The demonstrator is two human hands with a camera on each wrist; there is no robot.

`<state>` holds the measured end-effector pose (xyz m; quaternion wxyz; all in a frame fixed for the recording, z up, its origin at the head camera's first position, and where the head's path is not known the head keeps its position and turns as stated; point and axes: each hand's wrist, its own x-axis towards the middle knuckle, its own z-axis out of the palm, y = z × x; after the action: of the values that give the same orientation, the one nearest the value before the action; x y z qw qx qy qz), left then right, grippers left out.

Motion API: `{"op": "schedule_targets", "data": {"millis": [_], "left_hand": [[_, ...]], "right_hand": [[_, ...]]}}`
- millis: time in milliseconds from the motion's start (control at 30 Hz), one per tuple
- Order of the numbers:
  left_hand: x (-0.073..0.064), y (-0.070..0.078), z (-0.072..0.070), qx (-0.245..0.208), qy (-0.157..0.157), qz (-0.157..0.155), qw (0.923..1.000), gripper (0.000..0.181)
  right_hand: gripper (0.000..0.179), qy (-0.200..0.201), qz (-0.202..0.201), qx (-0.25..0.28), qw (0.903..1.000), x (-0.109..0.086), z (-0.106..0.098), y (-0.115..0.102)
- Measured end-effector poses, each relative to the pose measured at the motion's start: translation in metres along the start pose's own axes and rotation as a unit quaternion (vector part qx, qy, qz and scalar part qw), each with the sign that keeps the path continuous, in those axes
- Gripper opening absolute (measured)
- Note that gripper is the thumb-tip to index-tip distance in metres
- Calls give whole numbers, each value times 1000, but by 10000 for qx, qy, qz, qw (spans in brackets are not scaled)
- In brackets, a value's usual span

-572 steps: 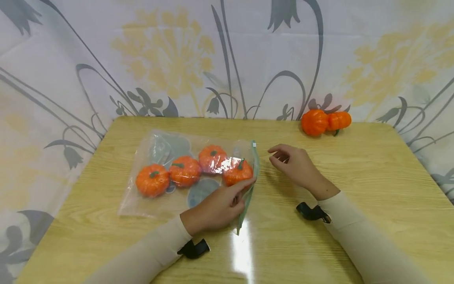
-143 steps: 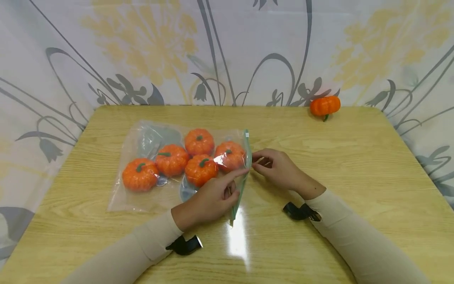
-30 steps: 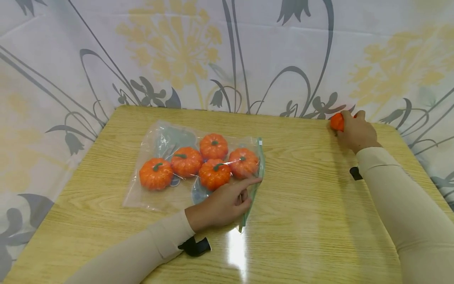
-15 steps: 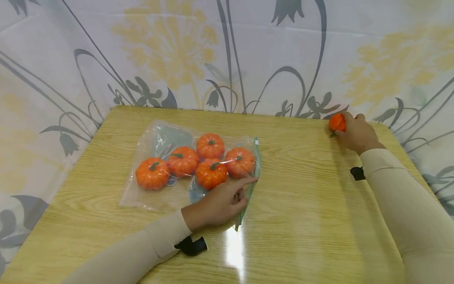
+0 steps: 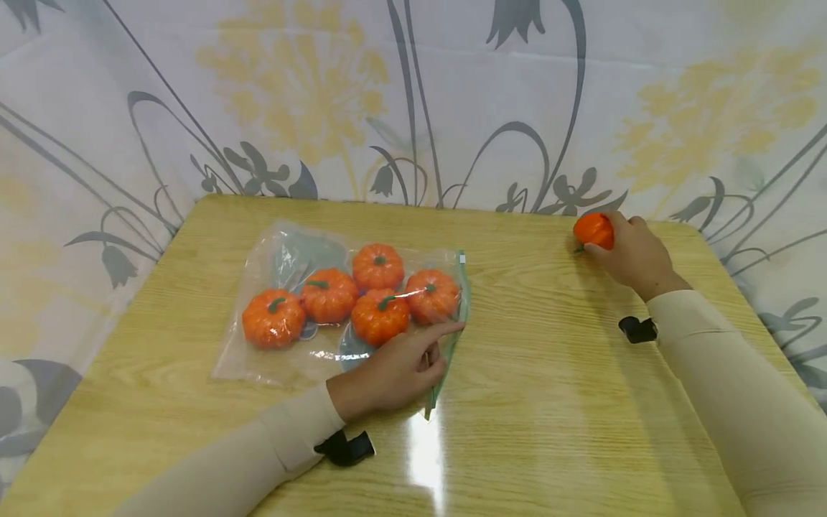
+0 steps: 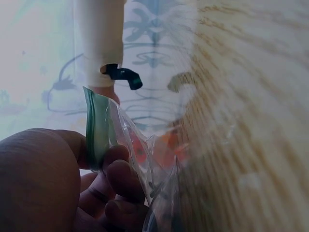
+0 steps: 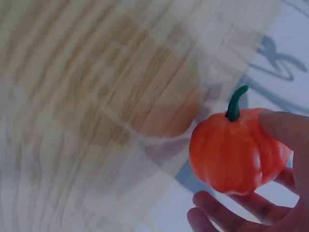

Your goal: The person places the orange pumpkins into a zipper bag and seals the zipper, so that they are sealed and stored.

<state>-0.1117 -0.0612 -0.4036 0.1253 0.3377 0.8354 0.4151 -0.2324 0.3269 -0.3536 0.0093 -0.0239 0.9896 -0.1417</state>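
Note:
My right hand (image 5: pixel 636 251) grips a small orange toy pumpkin (image 5: pixel 592 231) with a green stem, near the back right of the table. In the right wrist view that pumpkin (image 7: pixel 236 152) sits between thumb and fingers, seemingly lifted off the wood. A clear zip bag (image 5: pixel 252 362) lies flat at centre left, with several more toy pumpkins (image 5: pixel 273 319) inside. Along its right end runs a green zip strip (image 5: pixel 465 287). My left hand (image 5: pixel 397 370) holds the bag's mouth, index finger stretched along the strip. The left wrist view shows thumb and fingers pinching the green edge (image 6: pixel 99 125).
The wooden table (image 5: pixel 536 416) reaches back to a flower-patterned cloth (image 5: pixel 452 93), which also hangs at both sides. A black wrist mount (image 5: pixel 345 449) sticks out below the left sleeve, and another mount (image 5: pixel 637 329) below the right.
Since 19 seconds ago, one of two pumpkins at the back has gone into the bag. My right hand has gripped the other and moved it slightly left. My left hand stays at the bag's mouth.

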Motion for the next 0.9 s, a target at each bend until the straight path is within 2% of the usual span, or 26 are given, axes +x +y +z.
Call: {"op": "schedule_targets", "data": {"millis": [100, 300, 533, 767, 900], "left_hand": [[0, 0, -1, 25, 27, 59, 10000, 55], [-1, 0, -1, 55, -15, -42, 10000, 55], [0, 0, -2, 94, 44, 102, 9999, 56], [1, -1, 0, 134, 25, 100, 9999, 56], [1, -2, 0, 143, 75, 87, 9998, 56]], "right_hand": [[65, 163, -169, 203, 9995, -6, 4, -12], [68, 535, -518, 327, 9967, -23, 16, -39], [69, 597, -877, 590, 9926, -43, 23, -69], [66, 927, -1430, 987, 9804, -59, 36, -93], [64, 789, -1566, 1428, 9741, -64, 45, -106]]}}
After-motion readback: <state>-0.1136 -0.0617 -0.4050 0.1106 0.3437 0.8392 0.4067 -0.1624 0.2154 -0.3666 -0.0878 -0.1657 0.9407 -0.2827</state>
